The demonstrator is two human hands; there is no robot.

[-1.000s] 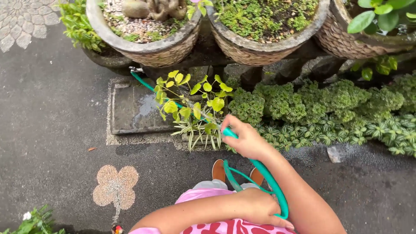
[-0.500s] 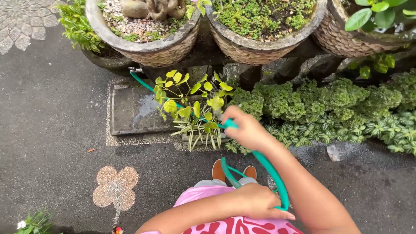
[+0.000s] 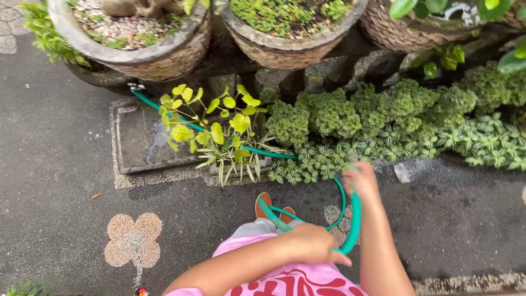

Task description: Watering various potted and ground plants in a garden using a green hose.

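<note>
Both hands grip the green hose [image 3: 355, 219] — right hand [image 3: 359, 181] mid-frame, left hand [image 3: 312, 244] lower centre. Pots [image 3: 137, 52] line the top.

I saw no packages, labels, signs or screens anywhere in my view; nothing of that kind stood among what was there.

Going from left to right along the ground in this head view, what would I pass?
Pebble flower set in the pavement → yellow-leaved plant → left hand on the green hose → right hand → loose stone by the ground plants.
</note>
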